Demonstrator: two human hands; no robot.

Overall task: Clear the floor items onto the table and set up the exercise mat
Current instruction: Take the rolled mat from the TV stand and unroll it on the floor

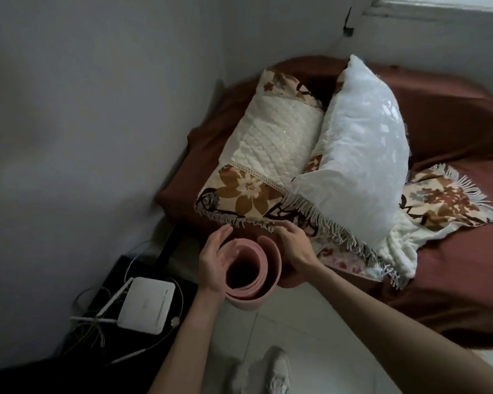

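Note:
A rolled pink exercise mat (pixel 265 282) stands upright beside the bed, and I look down into its open end. My left hand (pixel 212 261) presses flat against the roll's left side, fingers pointing up. My right hand (pixel 295 245) cups the roll's right side, close to the fringe of the floral cover. Both hands hold the roll between them.
A bed with a rust-brown sheet (pixel 453 251) carries a quilted floral pillow (pixel 271 155) and a white pillow (pixel 362 155). A white router (pixel 147 304) with cables sits on a black surface at the left. A pale shoe (pixel 273 371) is on the white tiled floor (pixel 310 331). A grey wall is at the left.

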